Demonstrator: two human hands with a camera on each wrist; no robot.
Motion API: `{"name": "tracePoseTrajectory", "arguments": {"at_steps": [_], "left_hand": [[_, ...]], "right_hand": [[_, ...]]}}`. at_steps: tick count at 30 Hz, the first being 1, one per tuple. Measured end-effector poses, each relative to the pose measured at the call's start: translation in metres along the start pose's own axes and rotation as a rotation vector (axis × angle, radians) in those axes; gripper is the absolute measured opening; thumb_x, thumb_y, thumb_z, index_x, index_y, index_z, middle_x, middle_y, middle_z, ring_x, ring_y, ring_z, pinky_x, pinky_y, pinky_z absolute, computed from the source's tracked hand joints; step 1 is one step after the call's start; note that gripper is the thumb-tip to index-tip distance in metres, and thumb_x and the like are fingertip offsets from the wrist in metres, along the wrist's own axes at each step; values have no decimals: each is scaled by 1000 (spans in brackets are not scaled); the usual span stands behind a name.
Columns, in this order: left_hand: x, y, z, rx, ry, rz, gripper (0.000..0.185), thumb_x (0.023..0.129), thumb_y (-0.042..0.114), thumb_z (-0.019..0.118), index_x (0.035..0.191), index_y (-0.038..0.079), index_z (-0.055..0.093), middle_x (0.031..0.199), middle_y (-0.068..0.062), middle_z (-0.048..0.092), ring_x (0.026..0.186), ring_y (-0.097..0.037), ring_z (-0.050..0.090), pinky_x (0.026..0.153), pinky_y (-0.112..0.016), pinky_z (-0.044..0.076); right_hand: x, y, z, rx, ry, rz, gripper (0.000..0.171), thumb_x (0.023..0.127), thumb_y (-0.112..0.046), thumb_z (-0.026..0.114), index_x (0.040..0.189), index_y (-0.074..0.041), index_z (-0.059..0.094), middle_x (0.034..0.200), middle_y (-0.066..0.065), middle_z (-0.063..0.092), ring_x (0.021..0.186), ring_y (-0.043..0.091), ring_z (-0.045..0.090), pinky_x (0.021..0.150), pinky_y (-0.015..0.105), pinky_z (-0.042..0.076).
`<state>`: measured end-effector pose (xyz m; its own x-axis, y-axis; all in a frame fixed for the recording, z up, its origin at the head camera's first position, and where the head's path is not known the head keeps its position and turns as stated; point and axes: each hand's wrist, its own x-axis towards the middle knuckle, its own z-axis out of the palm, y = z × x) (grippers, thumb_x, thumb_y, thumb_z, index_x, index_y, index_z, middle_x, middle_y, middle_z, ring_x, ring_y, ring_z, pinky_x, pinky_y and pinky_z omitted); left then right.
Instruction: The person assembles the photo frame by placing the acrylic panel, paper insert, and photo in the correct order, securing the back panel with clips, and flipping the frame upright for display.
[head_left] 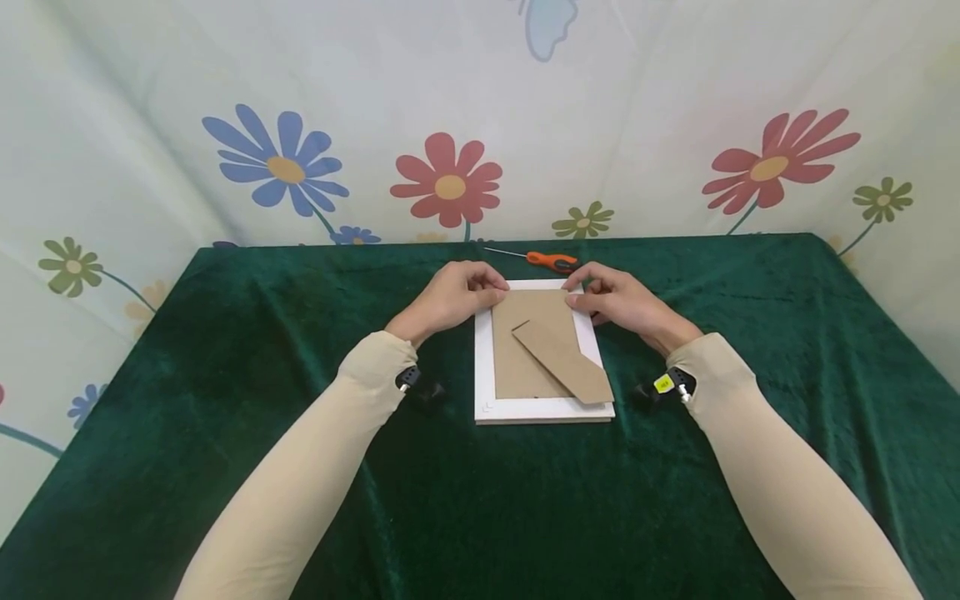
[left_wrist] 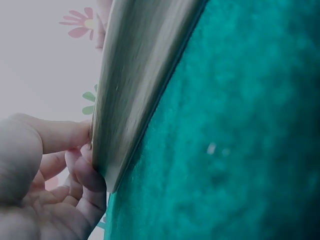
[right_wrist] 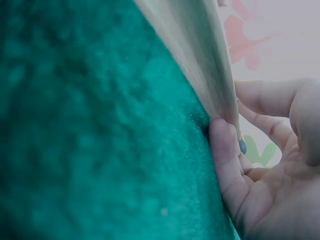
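Note:
A white picture frame (head_left: 484, 358) lies face down on the green cloth. Its brown backing board (head_left: 512, 367) faces up, and a brown stand leg (head_left: 566, 362) slants across it to the lower right, overlapping the frame's bottom edge. At the far left corner, my left hand (head_left: 457, 293) pinches the frame, thumb on the back and fingers curled at the edge. My right hand (head_left: 626, 304) grips the far right corner, with its thumb on top. The frame's grained side edge (left_wrist: 127, 95) shows in the left wrist view, and in the right wrist view a fingertip (right_wrist: 222, 132) sits against its lower edge.
An orange-handled screwdriver (head_left: 551, 261) lies just beyond the frame, its shaft pointing left. The green cloth (head_left: 480, 508) covers the table. A flower-printed curtain (head_left: 630, 100) hangs behind the table's far edge.

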<state>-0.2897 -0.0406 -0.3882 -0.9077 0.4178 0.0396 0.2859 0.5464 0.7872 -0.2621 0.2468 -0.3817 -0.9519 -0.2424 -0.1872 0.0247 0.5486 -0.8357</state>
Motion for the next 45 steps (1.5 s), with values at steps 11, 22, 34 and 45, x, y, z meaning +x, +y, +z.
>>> {"name": "tracePoseTrajectory", "arguments": {"at_steps": [11, 22, 34, 45], "left_hand": [[0, -1, -5, -42, -35, 5, 22, 103, 24, 73, 123, 15, 76, 107, -4, 68, 96, -26, 60, 82, -35, 56], [-3, 2, -4, -7, -12, 12, 19, 102, 21, 74, 119, 14, 79, 110, -3, 70, 93, -26, 62, 79, -32, 59], [-1, 4, -1, 18, -17, 16, 20, 101, 23, 76, 117, 13, 79, 110, -3, 69, 94, -25, 61, 80, -32, 59], [0, 7, 3, 35, 4, -16, 19, 100, 24, 78, 115, 13, 78, 104, -3, 69, 91, -25, 62, 79, -32, 58]], "right_hand": [[-1, -3, 0, 6, 12, 19, 37, 107, -29, 65, 140, -12, 61, 106, 15, 51, 112, 32, 55, 100, 46, 53], [0, -3, 1, -9, -3, 0, 35, 107, -28, 64, 137, -11, 61, 105, 15, 53, 107, 31, 57, 97, 45, 54], [1, -3, 5, -41, 24, 15, 36, 107, -35, 65, 135, -11, 60, 101, 14, 54, 101, 30, 55, 92, 41, 56], [2, -4, 7, -61, 57, 25, 37, 106, -37, 68, 133, -12, 61, 98, 14, 54, 99, 30, 55, 90, 40, 55]]}}
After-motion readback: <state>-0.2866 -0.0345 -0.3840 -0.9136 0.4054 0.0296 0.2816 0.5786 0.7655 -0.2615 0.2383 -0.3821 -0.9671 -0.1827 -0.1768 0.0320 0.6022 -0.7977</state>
